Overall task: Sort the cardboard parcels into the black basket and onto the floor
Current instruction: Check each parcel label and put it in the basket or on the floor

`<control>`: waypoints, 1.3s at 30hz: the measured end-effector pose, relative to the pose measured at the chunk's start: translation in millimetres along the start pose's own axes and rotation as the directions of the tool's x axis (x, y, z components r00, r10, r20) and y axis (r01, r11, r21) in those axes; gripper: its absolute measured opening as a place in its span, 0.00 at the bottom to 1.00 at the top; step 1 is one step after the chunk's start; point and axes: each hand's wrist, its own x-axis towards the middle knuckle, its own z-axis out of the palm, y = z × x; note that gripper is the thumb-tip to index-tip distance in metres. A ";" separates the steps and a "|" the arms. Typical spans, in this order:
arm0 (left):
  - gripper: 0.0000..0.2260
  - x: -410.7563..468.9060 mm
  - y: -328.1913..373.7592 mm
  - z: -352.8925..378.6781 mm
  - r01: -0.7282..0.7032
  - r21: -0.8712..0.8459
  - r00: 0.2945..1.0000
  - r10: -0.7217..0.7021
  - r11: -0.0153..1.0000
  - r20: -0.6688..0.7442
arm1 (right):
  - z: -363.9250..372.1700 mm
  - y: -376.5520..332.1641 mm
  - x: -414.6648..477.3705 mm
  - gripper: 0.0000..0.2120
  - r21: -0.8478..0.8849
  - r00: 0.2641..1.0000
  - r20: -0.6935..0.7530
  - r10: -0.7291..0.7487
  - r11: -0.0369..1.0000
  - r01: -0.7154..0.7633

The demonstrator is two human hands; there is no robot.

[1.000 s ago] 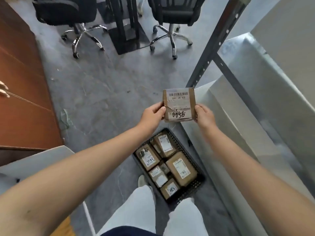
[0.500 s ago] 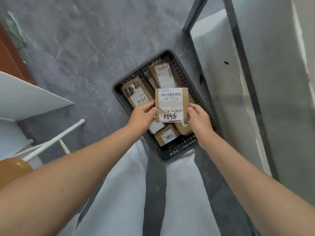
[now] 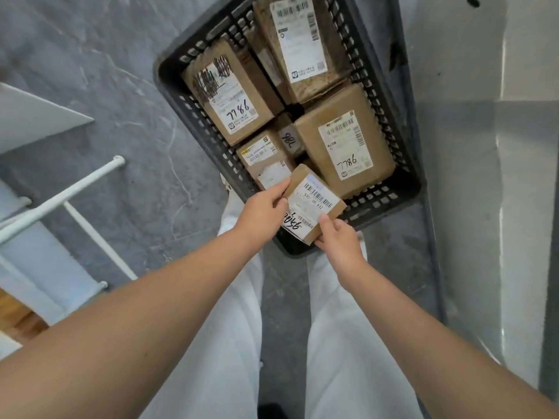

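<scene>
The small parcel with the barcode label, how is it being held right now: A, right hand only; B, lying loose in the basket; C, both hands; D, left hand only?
C: the left hand and right hand each grip an edge of the small parcel, over the near end of the black basket.

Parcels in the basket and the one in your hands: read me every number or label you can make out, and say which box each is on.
"7786", handwritten: left parcel.
"7786", handwritten: large right parcel.
"786", handwritten: small middle parcel.
"530 05 A32", printed: held parcel, gripped by left hand and right hand; its marker number is partly covered.
Other print, barcodes and the top parcel: too small.
</scene>
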 end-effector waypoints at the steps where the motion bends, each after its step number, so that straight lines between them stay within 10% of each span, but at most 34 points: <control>1: 0.21 3.4 -0.9 1.6 0.013 -0.007 1.000 -0.013 1.000 0.004 | 1.2 0.7 2.8 0.18 0.007 1.000 0.004 0.002 1.000 -0.002; 13: 0.16 -2.0 -7.3 -2.7 0.076 -0.634 0.958 -0.233 0.769 -0.167 | 8.8 -72.9 16.3 0.21 -0.321 0.930 0.009 -0.367 0.880 0.351; 25: 0.24 22.3 -47.3 38.9 0.056 0.053 0.998 -0.054 0.997 -0.033 | 5.8 29.5 37.6 0.28 -0.076 0.985 -0.086 0.151 0.985 -0.157; 39: 0.23 65.8 -65.2 37.1 -0.044 -0.095 0.999 0.041 0.995 -0.029 | 24.8 36.5 84.2 0.23 0.059 0.992 -0.086 0.093 0.994 -0.088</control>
